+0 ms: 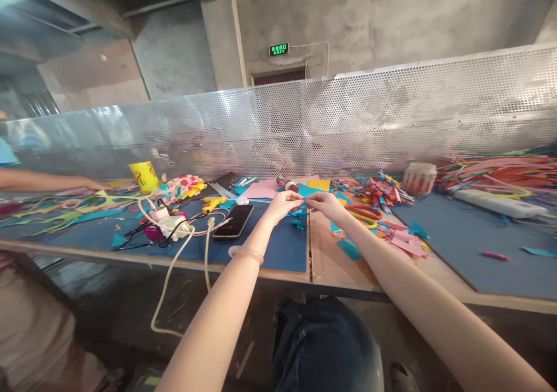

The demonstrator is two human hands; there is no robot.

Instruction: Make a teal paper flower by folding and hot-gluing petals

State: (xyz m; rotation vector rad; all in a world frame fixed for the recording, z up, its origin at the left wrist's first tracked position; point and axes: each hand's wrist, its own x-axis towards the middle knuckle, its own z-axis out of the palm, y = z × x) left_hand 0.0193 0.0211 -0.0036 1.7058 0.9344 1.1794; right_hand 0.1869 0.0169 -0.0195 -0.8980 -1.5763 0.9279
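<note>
My left hand and my right hand meet over the middle of the bench, fingertips pinched close together. Between them is a small piece of blue paper, mostly covered by the fingers. Crumpled blue paper bits show just below my left hand. Behind the fingers lie a blue paper sheet, a yellow paper piece and a dark bottle on its side. Orange-and-yellow scissor-like handles are close to my right forearm.
Left of my hands are a black phone, tangled chargers and cables, a yellow tool and a yellow cylinder. Pink scraps, a jar and a white power strip lie right. Another person's arm reaches in left.
</note>
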